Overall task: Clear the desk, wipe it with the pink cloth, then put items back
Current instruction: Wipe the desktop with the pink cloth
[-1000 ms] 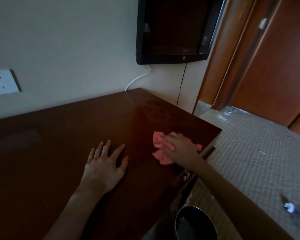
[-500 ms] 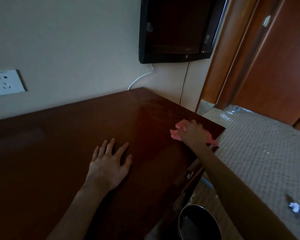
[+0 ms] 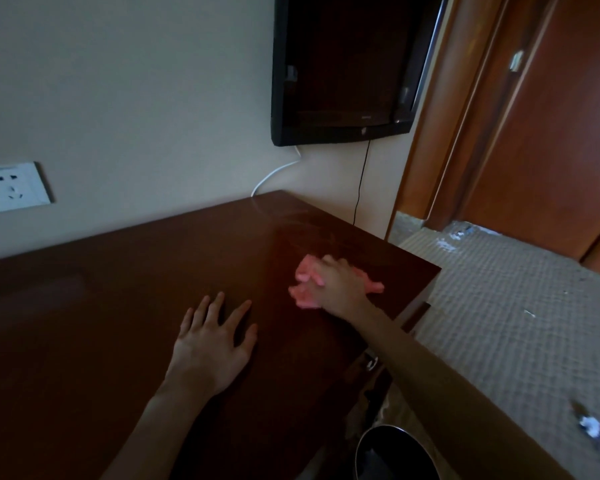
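Note:
The dark brown desk [image 3: 118,306] fills the left and middle of the view, with nothing standing on it. A crumpled pink cloth [image 3: 303,296] lies near the desk's right end. My right hand [image 3: 340,287] lies on top of the cloth and holds it against the wood; pink folds stick out to the left and right of the hand. The hand and cloth are blurred by motion. My left hand [image 3: 212,344] rests flat on the desk with fingers spread, a short way left of the cloth.
A black wall-mounted TV [image 3: 343,71] hangs above the desk's far right corner, with cables [image 3: 274,174] running down. A wall socket [image 3: 11,187] is at left. A dark round bin [image 3: 395,455] stands below the desk's right edge. Carpet [image 3: 516,306] and a wooden door [image 3: 551,133] are at right.
My right hand slid the pink cloth out towards the desk's far right edge, then back leftwards and nearer to me. My left hand has stayed flat in place.

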Demonstrator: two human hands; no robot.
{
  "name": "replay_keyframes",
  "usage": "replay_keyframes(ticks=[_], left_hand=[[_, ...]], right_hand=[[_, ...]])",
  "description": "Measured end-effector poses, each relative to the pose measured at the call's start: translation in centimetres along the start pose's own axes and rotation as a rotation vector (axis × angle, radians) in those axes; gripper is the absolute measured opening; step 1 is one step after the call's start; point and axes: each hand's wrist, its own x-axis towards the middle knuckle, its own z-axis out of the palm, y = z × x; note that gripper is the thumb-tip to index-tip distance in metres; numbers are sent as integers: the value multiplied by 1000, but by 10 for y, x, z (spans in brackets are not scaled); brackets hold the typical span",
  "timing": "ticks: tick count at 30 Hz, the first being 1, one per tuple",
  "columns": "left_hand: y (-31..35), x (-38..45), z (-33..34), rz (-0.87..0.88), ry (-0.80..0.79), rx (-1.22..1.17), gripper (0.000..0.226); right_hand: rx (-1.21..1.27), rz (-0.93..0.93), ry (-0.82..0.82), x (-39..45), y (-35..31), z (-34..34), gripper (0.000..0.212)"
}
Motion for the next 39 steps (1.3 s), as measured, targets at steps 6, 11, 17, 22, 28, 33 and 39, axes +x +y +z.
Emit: replay_keyframes(ticks=[6, 11, 17, 22, 28, 33, 39], left_hand=[[1, 0, 2, 14, 27, 1, 62], [3, -3, 1, -7, 28, -3, 62], [2, -1, 1, -1, 27, 28, 62], [2, -1, 0, -2, 28, 4, 63], [0, 0, -2, 10, 11, 29, 64], [3, -1, -4, 9, 0, 33, 64], [3, 7, -24, 62, -52, 171, 65]], right_hand=[[86, -41, 1, 21, 33, -5, 29], [-5, -72, -28, 31, 1, 15, 50], [-27, 76, -78, 67, 4, 4, 44], [53, -222, -63, 42, -23, 26, 53], [49, -2, 21, 69, -21, 18, 37], [89, -239, -56, 29, -27, 17, 46], [71, -173, 40, 39, -25, 26, 43]])
